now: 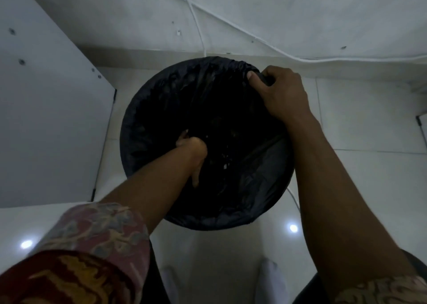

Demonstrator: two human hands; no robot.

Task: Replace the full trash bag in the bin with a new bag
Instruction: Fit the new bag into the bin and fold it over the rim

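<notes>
Apparently seating a fresh liner rather than lifting out a full one, judging by the slack, hollow look of the thin black plastic trash bag (231, 100), hanging open inside the round waste bin (124, 128) on the pale tiled floor (369, 188) and folding outward over the rim. Reaching the left hand (193, 151) far down into that hollow, wrist bent and fingers pointing toward the bottom, seemingly pushing the film against the inside; too dark down there for telling flat pressing from pinching. Clamping the right hand (282, 93) over the far right of the rim, fingers curling over the outside and thumb bearing inward, pinching the bag's folded edge against the bin. Showing a few pale specks low in the bag, possibly glints, possibly scraps, not clear enough for saying. Not seeing any full bag within view. Probably nearing the end of the fitting step. Next, likely calling for easing trapped air out toward the bottom without poking through the thin film, then drawing the left arm out slowly to avoid dragging the liner upward, holding the right-side pinch firm meanwhile, and finally checking the overhang all round the rim.
</notes>
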